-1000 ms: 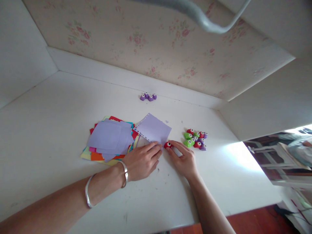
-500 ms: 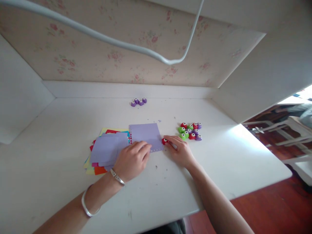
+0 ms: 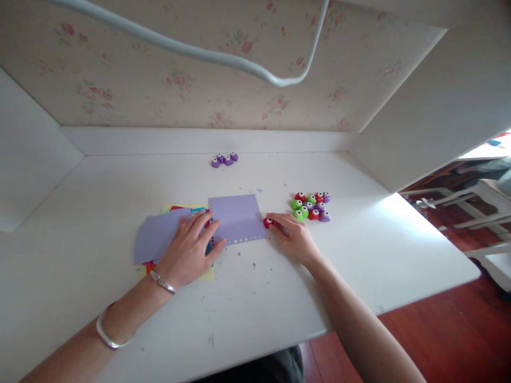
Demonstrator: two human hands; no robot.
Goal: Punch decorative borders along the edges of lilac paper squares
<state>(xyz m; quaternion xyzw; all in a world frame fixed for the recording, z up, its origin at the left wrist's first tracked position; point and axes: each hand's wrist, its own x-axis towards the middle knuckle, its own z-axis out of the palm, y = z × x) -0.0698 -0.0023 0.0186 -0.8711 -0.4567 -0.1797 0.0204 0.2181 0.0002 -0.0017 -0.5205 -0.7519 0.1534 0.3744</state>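
A purple sheet of paper [image 3: 235, 215] lies on the desk, with small punched shapes along its left and lower edges. My right hand [image 3: 293, 236] grips a small red craft punch [image 3: 269, 222] at the sheet's right edge. Whether the paper sits inside the punch's slot I cannot tell. My left hand [image 3: 191, 250] is spread open over a stack of coloured paper [image 3: 157, 234], purple on top, with its fingertips at the sheet's left edge. Part of the stack is hidden under that hand.
Several red, green and purple punches [image 3: 311, 207] stand grouped right of my right hand. More purple punches [image 3: 224, 159] sit near the back wall. Tiny paper bits [image 3: 259, 190] lie scattered on the white desk [image 3: 255, 298]. A white cable [image 3: 239, 61] hangs across the top.
My left hand has moved left from the purple sheet's lower edge onto the paper stack, and its fingers have spread. My right hand stays on the red punch. The camera view has also turned.
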